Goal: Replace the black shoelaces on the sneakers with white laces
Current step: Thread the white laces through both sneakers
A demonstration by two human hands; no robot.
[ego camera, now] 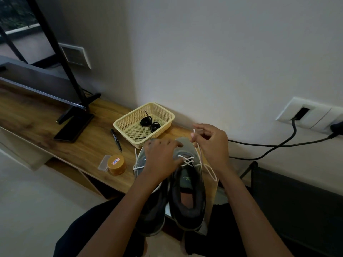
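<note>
Pinching a white lace [187, 161], the right hand [211, 145] hung above the sneakers [191, 201].
The left hand [161, 161] lay flat over one toe; black laces [148, 121] sat in the basket [130, 127] beyond.

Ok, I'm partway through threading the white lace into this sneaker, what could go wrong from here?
1. The right hand pinches the white lace near its tip. Only a few crossings are done, so a hard pull could leave the ends uneven.
2. The slack loop hangs loose on the right and may snag or twist.
3. The sneakers overhang the desk edge under the left hand, so a tug might shift them.
</note>
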